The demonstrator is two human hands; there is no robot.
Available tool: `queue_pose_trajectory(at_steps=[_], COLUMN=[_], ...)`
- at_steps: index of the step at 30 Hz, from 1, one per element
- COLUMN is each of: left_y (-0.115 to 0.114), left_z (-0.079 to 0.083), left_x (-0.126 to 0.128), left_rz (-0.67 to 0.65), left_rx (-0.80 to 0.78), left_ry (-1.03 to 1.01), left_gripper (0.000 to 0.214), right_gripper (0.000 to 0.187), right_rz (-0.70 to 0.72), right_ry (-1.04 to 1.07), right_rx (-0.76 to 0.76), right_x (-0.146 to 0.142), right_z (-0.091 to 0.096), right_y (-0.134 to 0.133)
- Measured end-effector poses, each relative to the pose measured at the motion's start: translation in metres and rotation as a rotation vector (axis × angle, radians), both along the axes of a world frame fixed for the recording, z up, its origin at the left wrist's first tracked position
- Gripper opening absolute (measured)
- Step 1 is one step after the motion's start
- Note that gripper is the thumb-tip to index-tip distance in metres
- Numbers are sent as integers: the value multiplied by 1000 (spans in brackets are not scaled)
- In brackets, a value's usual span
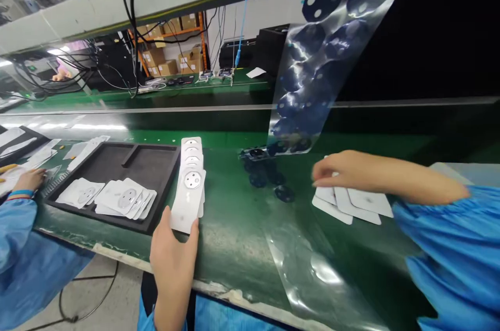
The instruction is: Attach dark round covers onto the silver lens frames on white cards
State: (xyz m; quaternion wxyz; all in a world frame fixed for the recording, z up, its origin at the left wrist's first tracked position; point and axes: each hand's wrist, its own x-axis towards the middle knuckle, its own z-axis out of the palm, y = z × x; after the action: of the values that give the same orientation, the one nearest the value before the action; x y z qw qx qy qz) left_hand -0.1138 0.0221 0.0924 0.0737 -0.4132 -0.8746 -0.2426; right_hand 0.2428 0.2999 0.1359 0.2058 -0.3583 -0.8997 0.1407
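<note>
From the head camera, the landmark is the shallow black foam tray (pixel 150 161) lying on the green conveyor belt (pixel 230 227). The left hand (pixel 172 250) sits just off the tray's near right corner, fingers and thumb curled around the near end of a fanned stack of white rectangular cards with round grey discs (pixel 190 185). The stack's long axis runs away from the person, up along the tray's right wall, with the far end pointing toward the belt's back edge; each card overlaps the next, and the disc faces are turned up. No writing or brand mark can be read on these cards.

Inside the tray, near its front wall, lie loose white square cards with grey discs (pixel 117 196), overlapping in two small heaps.

Well to the right of the tray, the right hand (pixel 344 169) reaches across in a blue sleeve (pixel 453 253), fingers bent down with the tips resting on a small pile of plain white rectangular cards (pixel 353 203); whether it pinches one cannot be told. Between that pile and the tray, a long strip of clear plastic film carrying dark blue round stickers (pixel 312 75) hangs down to the belt, with a few dark discs (pixel 269 177) lying at its foot.

Left of the tray, another person's hand (pixel 29 180) rests by more white cards (pixel 39 156). Behind the tray, brown cardboard boxes (pixel 164 57) fill an orange rack; their labels are too small to read.
</note>
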Motion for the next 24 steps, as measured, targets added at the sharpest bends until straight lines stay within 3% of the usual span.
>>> queue_pose_trajectory(at_steps=[2,3,7,10,15,20,24], left_y=[-16,-26,-61,-70,-48,-12,0], left_z=[2,1,-12,-22,-15,-7,-16], left_x=[9,15,31,21,9,64,103], left_rz=[-46,-114,-483,-602,-662,-864,-917], left_rx=[44,75,79,-49,-90,-69,-80], left_ry=[27,60,260,430,549,367,278], left_gripper=[62,60,42,35,40,40,48], right_gripper=[30,25,37,46,39,15,17], right_rz=[216,260,285,263,222,232,189], right_ry=[-52,-44,-46,-84,-117,-160,-172], right_rx=[-80,-79,-15,32,152,232,269], right_x=[-37,-55,-98,-102,-103,-110,-112], right_z=[-9,-16,-48,-60,-56,-49,-45], right_y=[-14,-20,-30,-34,-40,-47,-53])
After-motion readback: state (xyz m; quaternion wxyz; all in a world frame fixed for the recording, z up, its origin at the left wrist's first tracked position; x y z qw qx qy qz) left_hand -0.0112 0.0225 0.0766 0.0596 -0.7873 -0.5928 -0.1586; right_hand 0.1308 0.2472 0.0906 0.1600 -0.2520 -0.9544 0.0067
